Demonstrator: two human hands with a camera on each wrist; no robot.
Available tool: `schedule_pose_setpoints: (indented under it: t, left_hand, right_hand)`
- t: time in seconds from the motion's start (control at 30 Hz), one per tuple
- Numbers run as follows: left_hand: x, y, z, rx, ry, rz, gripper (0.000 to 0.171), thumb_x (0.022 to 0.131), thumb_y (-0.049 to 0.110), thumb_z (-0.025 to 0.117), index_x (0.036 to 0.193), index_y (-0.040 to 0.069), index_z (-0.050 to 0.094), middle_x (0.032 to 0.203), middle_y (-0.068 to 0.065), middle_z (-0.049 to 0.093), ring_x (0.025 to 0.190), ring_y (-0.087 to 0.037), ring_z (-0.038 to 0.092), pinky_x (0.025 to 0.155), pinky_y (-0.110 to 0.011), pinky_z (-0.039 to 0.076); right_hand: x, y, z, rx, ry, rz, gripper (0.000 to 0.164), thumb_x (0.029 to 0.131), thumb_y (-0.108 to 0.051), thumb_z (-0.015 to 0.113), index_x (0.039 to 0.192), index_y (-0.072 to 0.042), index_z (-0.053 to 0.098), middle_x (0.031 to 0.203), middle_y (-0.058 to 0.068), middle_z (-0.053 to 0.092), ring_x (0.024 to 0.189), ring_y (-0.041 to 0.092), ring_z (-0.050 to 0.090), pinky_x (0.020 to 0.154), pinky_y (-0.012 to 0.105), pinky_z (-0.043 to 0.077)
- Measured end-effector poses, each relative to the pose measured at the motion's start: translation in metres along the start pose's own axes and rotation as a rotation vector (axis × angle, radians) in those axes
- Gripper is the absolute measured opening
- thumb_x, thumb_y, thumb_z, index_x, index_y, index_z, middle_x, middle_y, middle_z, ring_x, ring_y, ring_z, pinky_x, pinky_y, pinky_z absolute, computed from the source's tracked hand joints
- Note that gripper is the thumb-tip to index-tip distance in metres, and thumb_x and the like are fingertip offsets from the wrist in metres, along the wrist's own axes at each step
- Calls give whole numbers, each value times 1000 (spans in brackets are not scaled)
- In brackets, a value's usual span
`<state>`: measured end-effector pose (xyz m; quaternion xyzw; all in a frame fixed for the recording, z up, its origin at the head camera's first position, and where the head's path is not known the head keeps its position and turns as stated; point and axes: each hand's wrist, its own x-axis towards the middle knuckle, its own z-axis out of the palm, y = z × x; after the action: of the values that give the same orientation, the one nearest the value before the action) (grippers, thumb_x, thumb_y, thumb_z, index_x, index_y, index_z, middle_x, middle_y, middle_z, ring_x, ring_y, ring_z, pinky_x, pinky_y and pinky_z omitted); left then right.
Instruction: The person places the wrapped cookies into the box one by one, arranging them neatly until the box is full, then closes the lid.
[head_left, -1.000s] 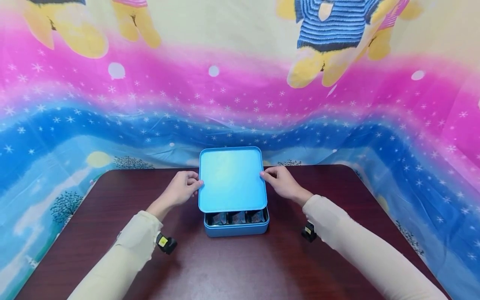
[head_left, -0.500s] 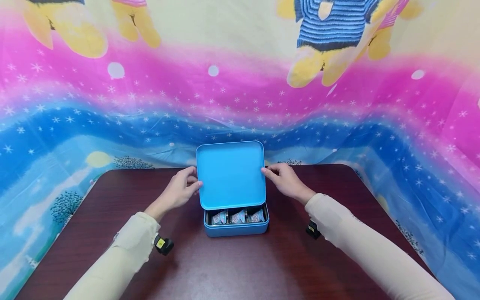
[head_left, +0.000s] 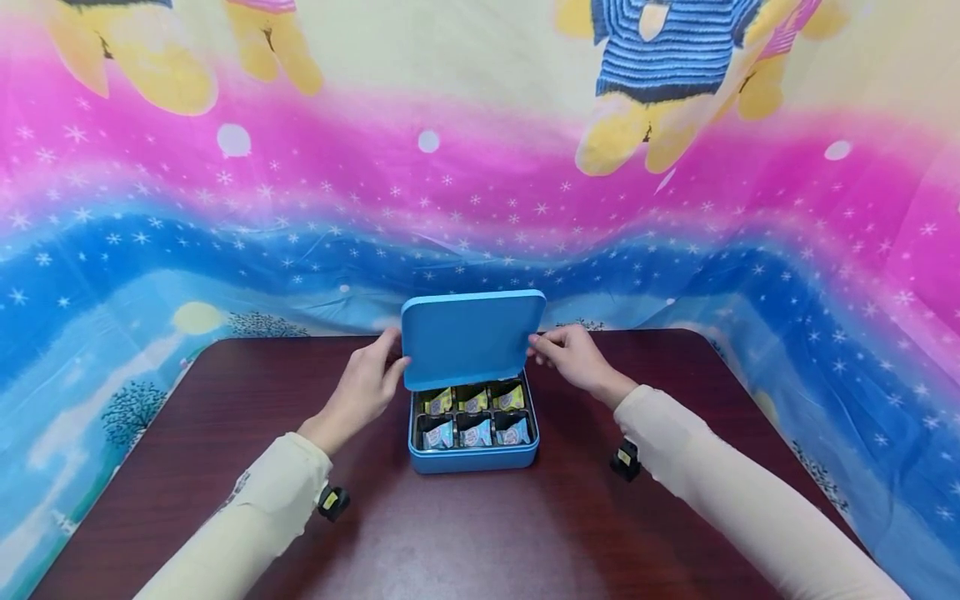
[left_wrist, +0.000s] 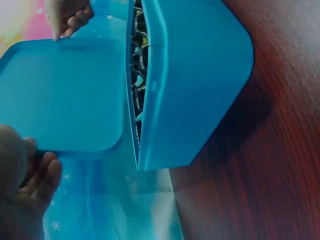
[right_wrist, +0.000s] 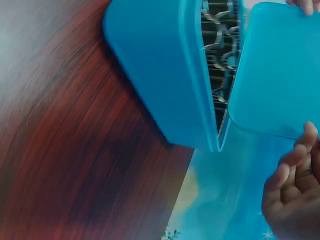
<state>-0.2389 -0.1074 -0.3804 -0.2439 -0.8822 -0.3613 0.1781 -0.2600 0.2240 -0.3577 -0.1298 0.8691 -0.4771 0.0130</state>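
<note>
A light blue square tin (head_left: 474,461) sits on the table, its inside split into compartments. Blue wrapped sweets (head_left: 476,433) fill the front row, with yellow wrapped sweets (head_left: 474,402) behind them. Over the tin's back part, the matching lid (head_left: 474,340) is tilted up, its inner side facing me. My left hand (head_left: 362,385) pinches the lid's left edge, thumb in front. On the opposite edge, my right hand (head_left: 574,360) pinches the lid between thumb and fingers. In the left wrist view the lid (left_wrist: 60,95) stands apart from the tin's side wall (left_wrist: 200,85).
The dark red wooden table (head_left: 480,533) has rounded back corners. Close behind it hangs a printed cloth (head_left: 480,192) with pink and blue bands and cartoon figures. Black wrist cameras (head_left: 625,460) are strapped under both pale sleeves.
The lid has swung from lying over most of the tin to a steeper tilt at its back. Both rows of sweets now show. Both hands keep their grip on its edges.
</note>
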Motion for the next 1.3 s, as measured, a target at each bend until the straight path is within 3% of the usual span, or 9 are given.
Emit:
schedule_pose_setpoints:
  t: [0.17,0.4,0.63,0.8,0.9,1.07,1.2,1.3]
  left_hand:
    - [0,2,0,88,87,68,25,98,2,62,122,7,56,106,-14,71,94,-28,71,80,-45,58]
    - [-4,1,1,183,149,159,28,96,-1,63,122,7,59,109,-13,70,102,-28,68,90,-45,57]
    - [-8,-5,2,283,175,318,38,88,-8,71,123,2,63,109,-13,70,102,-27,66,90,-41,57]
    - [-11,-9,1,314,170,419,36,86,-6,73,121,2,66,113,-13,72,106,-27,68,93,-40,56]
    - [-12,-10,1,275,159,390,34,87,-5,73,120,3,66,115,-12,72,107,-27,68,94,-41,56]
    - [-12,-9,2,217,145,246,35,85,-4,76,117,7,65,113,-9,70,105,-26,66,90,-43,56]
    - [-10,-5,1,176,123,92,29,86,1,77,111,11,65,109,-6,67,98,-23,66,81,-42,57]
    - [-8,-2,0,46,74,-57,25,87,2,74,108,9,64,100,-7,67,87,-20,66,76,-39,57]
  right_hand:
    - [-1,-3,-4,156,-78,101,34,107,-17,45,120,4,69,92,-1,64,83,17,55,74,26,48]
    - [-1,-3,-4,368,-160,249,50,109,-23,28,134,10,54,102,4,61,87,17,55,82,29,49]
    - [0,-5,-5,455,-176,356,56,109,-42,37,134,5,55,92,-4,65,87,15,58,82,28,48]
    - [-2,-4,-8,504,-183,409,44,107,-46,43,125,-8,57,85,-7,65,77,12,59,83,30,47]
    - [-3,-3,-8,503,-187,430,41,106,-44,46,125,-9,58,85,-8,66,74,11,59,82,30,47]
    - [-3,-1,-7,480,-198,418,42,106,-39,47,129,-5,57,83,-7,66,71,10,57,79,30,45]
    - [-3,0,-6,462,-195,401,41,107,-36,46,128,-3,58,80,-7,65,68,9,56,77,30,44]
    - [-3,1,-6,448,-201,389,43,107,-35,47,131,-1,59,83,-6,67,71,9,61,81,32,47]
